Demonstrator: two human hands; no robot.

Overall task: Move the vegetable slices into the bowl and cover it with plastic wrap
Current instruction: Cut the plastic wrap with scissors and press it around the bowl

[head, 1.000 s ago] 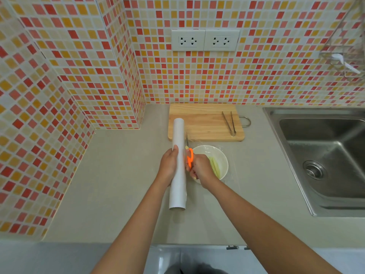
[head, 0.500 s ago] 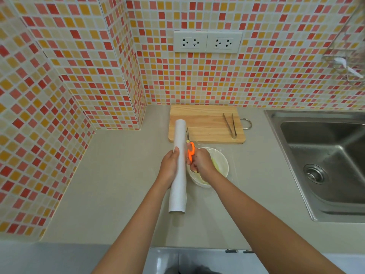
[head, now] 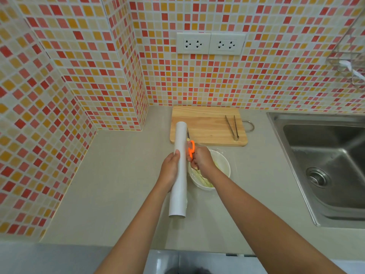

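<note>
With the left hand [head: 171,171] gripping the long white roll of plastic wrap [head: 179,171] and the right hand [head: 201,162] working orange-handled scissors [head: 191,148] beside it, the thin film is risking tearing crookedly or bunching, while the round white bowl [head: 221,165] under the right hand is holding pale green vegetable slices [head: 203,181], seemingly already film-covered.

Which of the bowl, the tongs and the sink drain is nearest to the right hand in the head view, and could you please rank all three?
1. Bowl: right under the right hand, which holds the orange scissors.
2. Tongs: on the cutting board, beyond and to the right.
3. Sink drain: far right, in the sink.
</note>
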